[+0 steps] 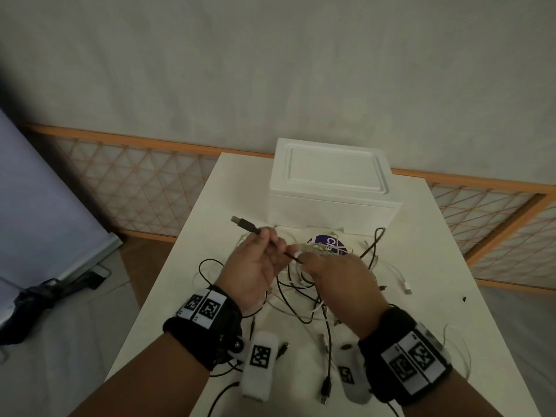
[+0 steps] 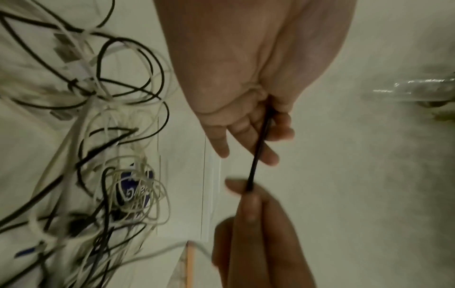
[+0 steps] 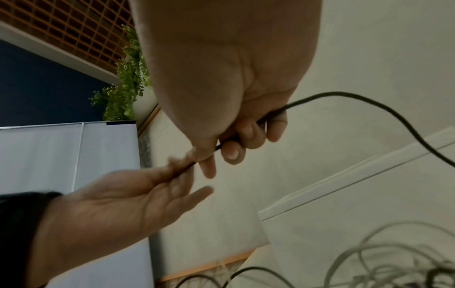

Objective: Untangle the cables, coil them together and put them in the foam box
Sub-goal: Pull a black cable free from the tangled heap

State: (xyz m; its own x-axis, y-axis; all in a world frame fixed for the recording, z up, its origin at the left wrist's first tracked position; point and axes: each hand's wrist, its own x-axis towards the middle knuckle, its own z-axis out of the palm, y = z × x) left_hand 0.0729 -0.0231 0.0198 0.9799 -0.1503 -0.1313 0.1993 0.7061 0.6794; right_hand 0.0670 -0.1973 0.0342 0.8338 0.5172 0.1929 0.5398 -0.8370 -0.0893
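A tangle of black and white cables (image 1: 304, 296) lies on the white table (image 1: 421, 326) in front of the closed white foam box (image 1: 331, 188). My left hand (image 1: 267, 239) pinches a black cable (image 1: 279, 246) just behind its USB plug (image 1: 237, 220), which points up and to the left. My right hand (image 1: 304, 260) grips the same cable a short way along. In the left wrist view the black cable (image 2: 257, 155) runs taut from my left hand (image 2: 261, 140) to the right hand (image 2: 246, 194). The right wrist view has my right hand (image 3: 236, 148) curled round the cable (image 3: 369, 103).
A round purple sticker (image 1: 331, 240) sits under the cables near the box. A loose white plug (image 1: 407, 288) lies to the right, and black plugs (image 1: 325, 389) near the front edge. A lattice fence (image 1: 135, 188) runs behind the table; a dark umbrella (image 1: 45, 293) lies on the floor to the left.
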